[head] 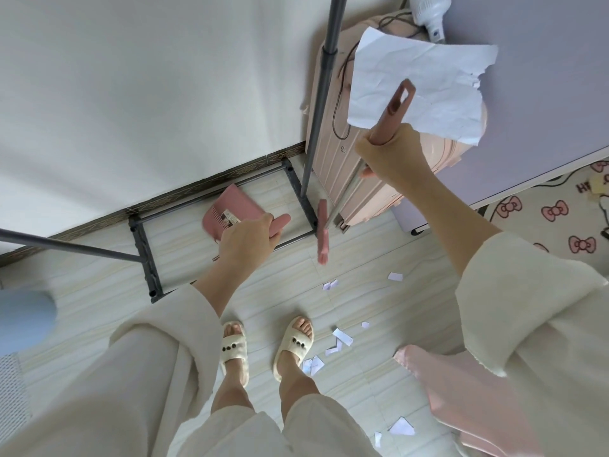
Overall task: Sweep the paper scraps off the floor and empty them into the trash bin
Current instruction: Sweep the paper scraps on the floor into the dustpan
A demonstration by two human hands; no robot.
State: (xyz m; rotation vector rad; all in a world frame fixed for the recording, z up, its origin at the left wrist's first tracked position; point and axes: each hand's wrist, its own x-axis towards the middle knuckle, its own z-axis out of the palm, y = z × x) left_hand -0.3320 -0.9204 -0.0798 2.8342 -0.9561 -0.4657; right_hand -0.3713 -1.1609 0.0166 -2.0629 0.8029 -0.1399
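Observation:
My right hand [389, 153] grips the pink handle of a broom [393, 108]; its thin shaft runs down to the pink broom head [323, 232] on the floor. My left hand [247, 242] holds the handle of a pink dustpan [230, 212] that hangs low near the wall. Several white paper scraps [341, 341] lie on the pale floor to the right of my feet, with more scraps [400, 427] nearer the bottom. No trash bin shows.
A dark metal rack [316, 127] with floor bars stands against the wall. Behind the broom is a pink suitcase [342, 173] with a torn sheet of paper [425, 84] on top. A bow-patterned rug [557, 212] lies at the right, pink fabric [461, 400] at the lower right.

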